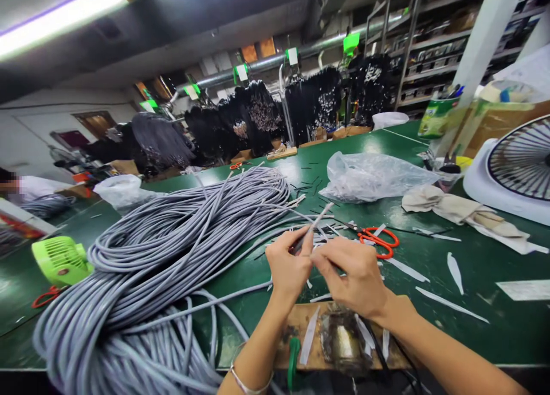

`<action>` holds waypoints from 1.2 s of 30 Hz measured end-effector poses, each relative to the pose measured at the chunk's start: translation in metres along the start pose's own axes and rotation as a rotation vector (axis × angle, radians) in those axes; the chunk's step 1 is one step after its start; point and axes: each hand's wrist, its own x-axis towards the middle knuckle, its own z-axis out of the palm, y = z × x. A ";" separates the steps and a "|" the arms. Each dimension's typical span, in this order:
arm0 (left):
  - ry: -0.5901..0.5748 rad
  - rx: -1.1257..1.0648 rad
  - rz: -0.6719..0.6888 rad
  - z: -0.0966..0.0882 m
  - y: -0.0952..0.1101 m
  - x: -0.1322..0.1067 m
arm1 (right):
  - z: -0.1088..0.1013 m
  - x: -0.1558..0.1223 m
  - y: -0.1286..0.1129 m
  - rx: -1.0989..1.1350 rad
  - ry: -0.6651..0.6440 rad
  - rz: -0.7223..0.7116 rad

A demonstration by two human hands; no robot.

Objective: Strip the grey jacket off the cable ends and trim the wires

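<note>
My left hand point(289, 264) is closed around the end part of a grey cable, whose pale stripped tip point(323, 214) points up and right out of my fingers. Close beside it, my right hand point(354, 273) is pinched together, its fingertips meeting those of the left; what they hold is hidden. A big coil of grey cables point(184, 229) lies to the left, with several pale stripped ends toward the middle. Just behind my right hand are orange-handled scissors point(380, 241), among white strips and dark scraps.
Below my hands, a metal block point(345, 335) sits on a wooden board point(286, 332). At right are a white fan point(485, 174), a cloth glove point(468, 212) and a clear plastic bag point(373, 176). A small green fan point(60, 260) stands left; a person point(36, 186) is farther off.
</note>
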 end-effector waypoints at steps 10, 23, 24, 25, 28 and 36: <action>0.033 -0.162 -0.081 -0.005 0.005 0.000 | 0.002 0.008 0.016 -0.292 -0.043 0.335; 0.044 -0.186 -0.090 -0.003 0.000 -0.001 | -0.001 0.008 0.014 0.025 0.083 0.396; 0.045 -0.197 -0.092 -0.003 0.000 -0.001 | 0.001 0.008 0.014 -0.029 0.012 0.379; 0.045 -0.205 -0.091 -0.003 0.000 -0.002 | 0.003 0.007 0.014 -0.077 -0.032 0.365; 0.037 -0.210 -0.061 -0.004 0.000 -0.003 | 0.006 0.006 0.013 -0.152 -0.061 0.347; 0.021 -0.167 0.005 -0.002 0.000 -0.005 | 0.003 0.007 0.013 -0.125 -0.056 0.339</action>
